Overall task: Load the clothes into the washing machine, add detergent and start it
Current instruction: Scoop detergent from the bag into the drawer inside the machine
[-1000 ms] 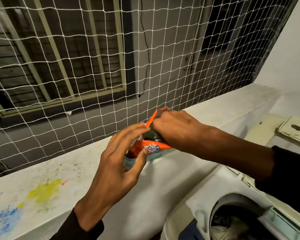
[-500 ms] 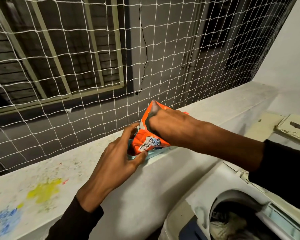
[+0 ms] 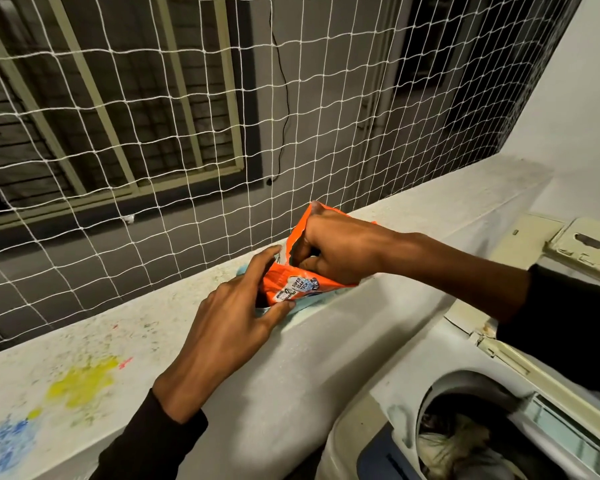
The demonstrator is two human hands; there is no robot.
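Washing machine (image 3: 378,407) at lower right, top lid raised; drum (image 3: 464,441) open and holding clothes (image 3: 457,445), pale and dark fabric, blurred. Orange detergent packet (image 3: 291,285) sits on the ledge (image 3: 187,327), on a pale blue item (image 3: 305,306) that shows only at its edges. Packet's torn mouth faces up and toward the net (image 3: 187,133); long axis runs roughly from lower left, at the left hand (image 3: 229,327), up to the right, under the right hand (image 3: 336,251). Contents of packet not visible. Left hand: thumb and forefinger pinch the packet's lower end, other fingers (image 3: 257,265) extended along its far side. Right hand: fingers curled, clamped on the upper torn edge, fingertips tucked at the mouth. Printed label faces the camera, just beside the left thumb. Yellow and blue powder stains (image 3: 80,382) on the ledge, well left of both hands. Dark sleeves on both wrists.
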